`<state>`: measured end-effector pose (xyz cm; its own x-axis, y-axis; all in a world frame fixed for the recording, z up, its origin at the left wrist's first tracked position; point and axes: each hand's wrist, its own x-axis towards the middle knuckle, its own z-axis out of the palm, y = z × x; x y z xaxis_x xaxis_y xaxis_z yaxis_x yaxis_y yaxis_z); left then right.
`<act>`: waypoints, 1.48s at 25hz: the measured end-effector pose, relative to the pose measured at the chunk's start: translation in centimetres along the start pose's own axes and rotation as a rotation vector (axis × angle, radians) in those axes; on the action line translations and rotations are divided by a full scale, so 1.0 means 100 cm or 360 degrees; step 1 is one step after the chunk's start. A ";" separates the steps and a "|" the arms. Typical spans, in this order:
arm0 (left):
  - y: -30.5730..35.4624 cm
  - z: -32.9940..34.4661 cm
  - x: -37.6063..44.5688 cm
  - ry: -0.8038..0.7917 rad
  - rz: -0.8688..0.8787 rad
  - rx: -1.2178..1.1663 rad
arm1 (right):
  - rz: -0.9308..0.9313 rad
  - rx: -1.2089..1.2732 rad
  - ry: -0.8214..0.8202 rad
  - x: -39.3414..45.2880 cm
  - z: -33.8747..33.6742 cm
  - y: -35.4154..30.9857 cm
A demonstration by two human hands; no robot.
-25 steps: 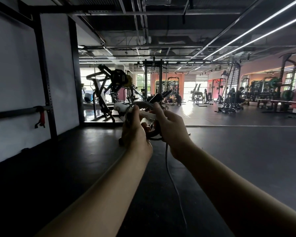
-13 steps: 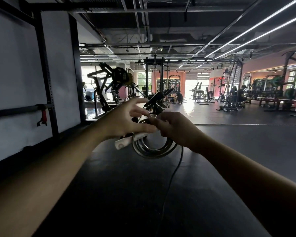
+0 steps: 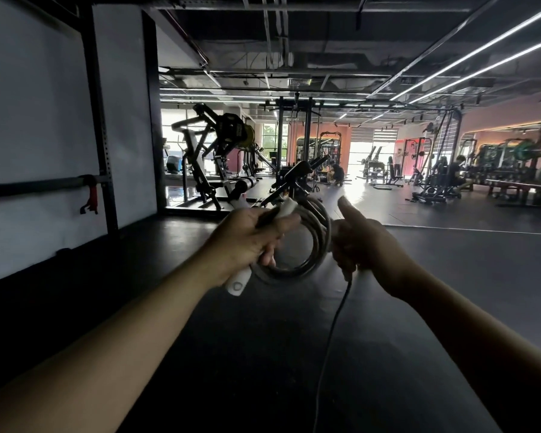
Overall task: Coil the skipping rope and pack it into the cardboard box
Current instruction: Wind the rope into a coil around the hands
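Note:
The skipping rope (image 3: 317, 245) is wound into a round grey coil held up in front of me at chest height. My left hand (image 3: 247, 242) grips the coil's left side together with a white handle (image 3: 238, 284) that sticks out below the fist. My right hand (image 3: 364, 245) is closed on the rope at the coil's right side, thumb raised. A loose tail of rope (image 3: 331, 335) hangs from the right hand down toward the floor. No cardboard box is in view.
I stand on a dark rubber gym floor (image 3: 450, 276). A white wall with a black rack upright (image 3: 102, 145) runs along the left. A black weight machine (image 3: 219, 157) stands ahead on the left, and more machines and people are far off at the back.
My left hand has gone from open fingers to a closed grip on the coil and handle. My right hand has shifted to the coil's right side, and the coil sits slightly higher.

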<state>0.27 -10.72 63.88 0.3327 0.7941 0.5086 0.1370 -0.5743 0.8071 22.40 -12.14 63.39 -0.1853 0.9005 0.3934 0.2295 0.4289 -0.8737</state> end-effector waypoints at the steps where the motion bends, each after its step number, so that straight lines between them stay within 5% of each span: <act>1: -0.003 0.005 -0.001 0.0154 0.0027 -0.0186 | 0.0034 0.0092 0.0002 0.000 -0.003 0.004; 5: -0.002 0.044 0.010 0.0886 -0.0143 -0.0942 | 0.0049 0.0364 -0.0085 -0.006 0.023 0.018; 7: -0.001 0.057 0.018 0.1215 -0.0234 -0.0948 | 0.0036 0.0365 -0.0120 -0.011 0.046 0.020; 13: -0.016 0.080 0.004 0.1343 -0.0196 -0.0636 | -0.0054 0.0656 0.0470 -0.012 0.083 0.022; 18: -0.038 0.072 -0.008 0.1176 -0.0268 -0.0690 | -0.0034 0.0514 0.0455 -0.014 0.071 0.029; 24: -0.038 0.028 -0.013 0.0634 -0.0331 -0.0683 | -0.0081 0.0071 0.0366 -0.001 0.041 0.021; 27: -0.015 -0.009 -0.003 0.0365 0.0005 0.0060 | -0.0208 -0.0592 0.0222 0.009 0.022 0.003; 30: 0.017 -0.015 0.013 -0.0312 0.0158 0.1049 | -0.0299 -0.1034 -0.0029 0.019 0.017 -0.018; 32: 0.030 -0.007 0.020 -0.0526 0.0092 0.1168 | -0.0344 -0.1165 -0.0067 0.021 0.019 -0.028; 37: 0.020 0.004 0.022 -0.0500 -0.0024 0.1058 | -0.0317 -0.0776 -0.0078 0.012 0.014 -0.023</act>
<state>1.66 -10.23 66.47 0.5645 0.7658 0.3081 0.6473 -0.6423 0.4104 20.34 -12.11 65.46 -0.3125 0.7988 0.5141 0.6008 0.5854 -0.5444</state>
